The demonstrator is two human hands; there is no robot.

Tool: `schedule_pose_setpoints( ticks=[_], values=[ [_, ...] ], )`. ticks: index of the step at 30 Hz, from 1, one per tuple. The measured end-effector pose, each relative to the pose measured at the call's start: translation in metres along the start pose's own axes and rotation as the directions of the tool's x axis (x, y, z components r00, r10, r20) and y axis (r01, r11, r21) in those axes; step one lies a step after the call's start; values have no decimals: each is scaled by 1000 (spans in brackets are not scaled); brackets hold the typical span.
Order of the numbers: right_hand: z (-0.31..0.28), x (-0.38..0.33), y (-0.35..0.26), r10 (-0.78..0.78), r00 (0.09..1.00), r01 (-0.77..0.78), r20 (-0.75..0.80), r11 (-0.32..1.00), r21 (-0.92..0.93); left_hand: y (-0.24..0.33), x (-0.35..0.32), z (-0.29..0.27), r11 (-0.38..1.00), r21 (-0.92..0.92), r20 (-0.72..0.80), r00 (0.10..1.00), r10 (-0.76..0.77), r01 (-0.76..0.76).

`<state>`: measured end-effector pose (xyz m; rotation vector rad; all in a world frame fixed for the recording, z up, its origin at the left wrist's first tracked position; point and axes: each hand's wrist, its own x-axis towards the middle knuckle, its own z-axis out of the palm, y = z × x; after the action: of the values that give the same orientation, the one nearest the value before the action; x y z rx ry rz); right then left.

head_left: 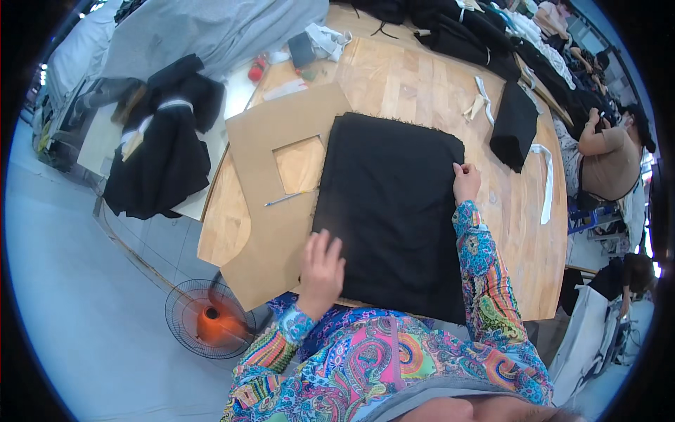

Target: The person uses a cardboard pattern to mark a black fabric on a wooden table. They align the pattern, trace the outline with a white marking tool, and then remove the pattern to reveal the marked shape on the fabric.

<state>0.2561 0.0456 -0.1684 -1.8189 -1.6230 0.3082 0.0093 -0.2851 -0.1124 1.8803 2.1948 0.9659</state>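
A stack or folded piece of black fabric [390,218] lies on the wooden table in front of me, its far edge frayed. At its upper right edge, my right hand [466,184] pinches the cloth between thumb and fingers. My left hand [322,271] is at the lower left edge of the fabric, fingers stretched out and slightly blurred, with nothing in them. Whether its fingertips touch the cloth cannot be told. Left of the fabric, and partly under it, is a brown cardboard pattern [253,162] with a rectangular cutout. A pen [290,197] lies across the cardboard by the cutout.
A rolled black piece [515,126] and white strips [545,183] lie on the table [394,77] at right. Tied black cloth [169,141] hangs over a side surface at left. An orange fan [211,320] stands on the floor. Other people [612,155] sit at far right.
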Motion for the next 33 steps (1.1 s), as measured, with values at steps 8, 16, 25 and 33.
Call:
schedule_pose_setpoints(
  ticks=[8,16,25,33],
  values=[
    [6,6,-3,12,999,-17,33,988,156,88,4,70,599,-557,162,631,758,-576],
    [24,44,11,124,982,-142,142,982,124,148,4,129,615,-499,305,540,784,-611],
    [22,38,3,64,998,-66,19,984,164,149,23,114,562,-807,363,598,715,-181],
    [5,39,7,-113,992,119,51,984,-131,158,12,119,625,-727,406,557,724,-282]
  ],
)
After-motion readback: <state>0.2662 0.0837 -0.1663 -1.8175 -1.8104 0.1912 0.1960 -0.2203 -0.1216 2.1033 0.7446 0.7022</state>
